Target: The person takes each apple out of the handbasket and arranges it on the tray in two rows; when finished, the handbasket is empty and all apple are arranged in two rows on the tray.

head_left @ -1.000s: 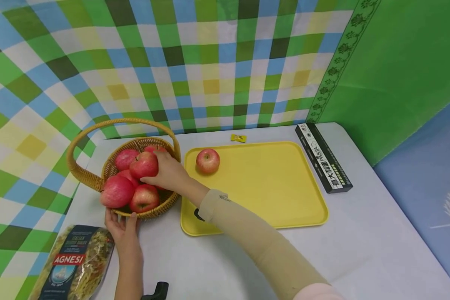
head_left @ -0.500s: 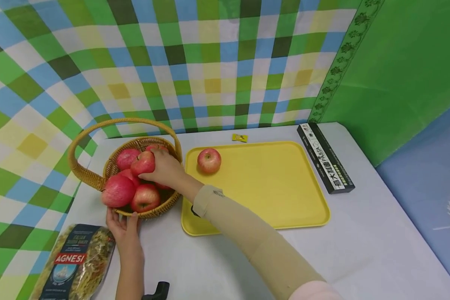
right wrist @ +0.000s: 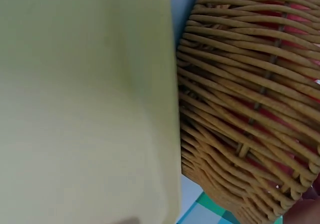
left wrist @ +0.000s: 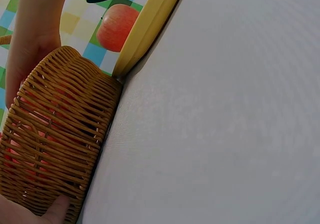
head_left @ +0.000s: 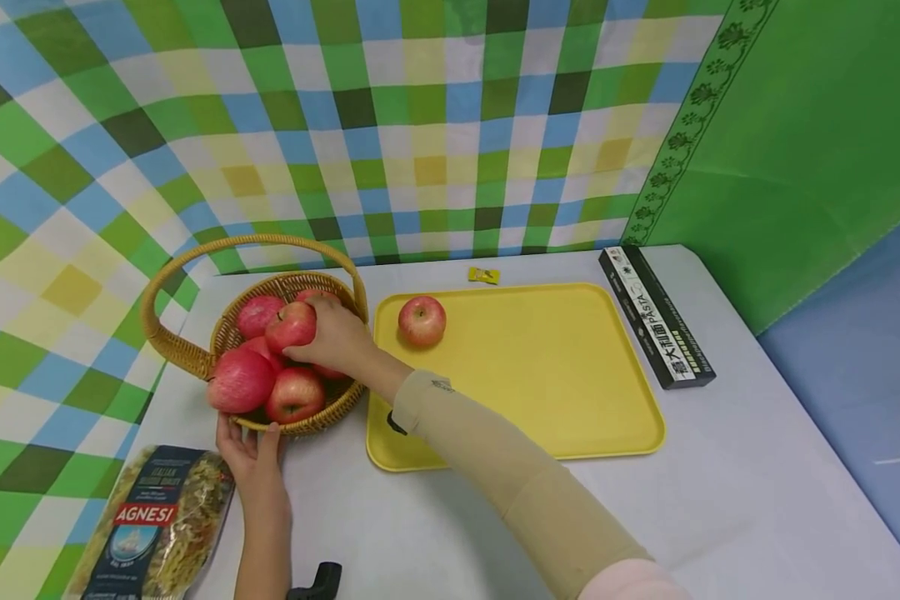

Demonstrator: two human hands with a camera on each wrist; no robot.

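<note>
A round wicker basket [head_left: 333, 414] with a tall arched handle stands at the left of the table, filled with several red apples. In the head view my right hand [head_left: 339, 340] reaches into it and grips an apple [head_left: 291, 325] near the top of the pile, thumb on the near side. My left hand [head_left: 249, 458] holds the basket's near edge. Its thumb [left wrist: 59, 209] presses the outer weave in the left wrist view, while the other fingertips are hidden. In the right wrist view, the basket's side [right wrist: 250, 94] fills the right and hides most of the right hand.
A yellow tray [head_left: 540, 375] lies right of the basket, close against it, with a single apple [head_left: 422, 321] at its back left. Behind the tray is a small yellow packet [head_left: 483, 275]. A black pasta box [head_left: 656, 317] lies at right, a pasta bag [head_left: 153, 525] at front left.
Both hands keep nearly the same places on the apple and the basket. The whole head view has shifted slightly, so everything appears a little farther right.
</note>
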